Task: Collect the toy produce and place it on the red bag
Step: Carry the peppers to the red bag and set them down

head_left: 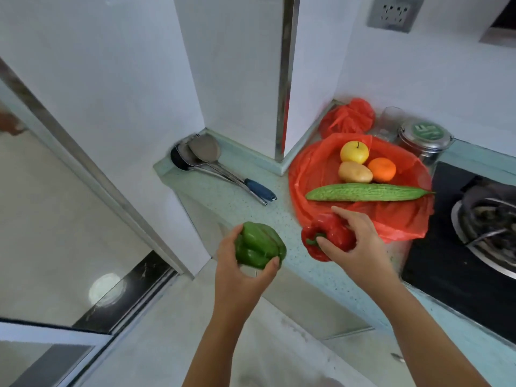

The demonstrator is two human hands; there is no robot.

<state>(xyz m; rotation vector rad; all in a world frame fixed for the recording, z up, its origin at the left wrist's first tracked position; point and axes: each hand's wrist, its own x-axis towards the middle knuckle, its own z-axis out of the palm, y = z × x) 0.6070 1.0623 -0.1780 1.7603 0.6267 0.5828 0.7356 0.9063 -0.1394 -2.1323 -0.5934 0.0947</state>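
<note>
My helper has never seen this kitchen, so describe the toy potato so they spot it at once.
On the pale green speckled countertop, beside the black stove, lies a flattened red plastic bag. Behind the long bumpy green gourd on it sit three rounded pieces. The tan oval toy potato is the front-left one, dull beige beside the yellow apple and the orange tangerine.

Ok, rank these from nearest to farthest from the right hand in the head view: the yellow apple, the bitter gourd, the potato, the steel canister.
From the right hand:
1. bitter gourd, lying across the red bag just beyond the hand.
2. potato, behind the gourd.
3. yellow apple, behind the potato.
4. steel canister, off the bag, at the back right.
</note>
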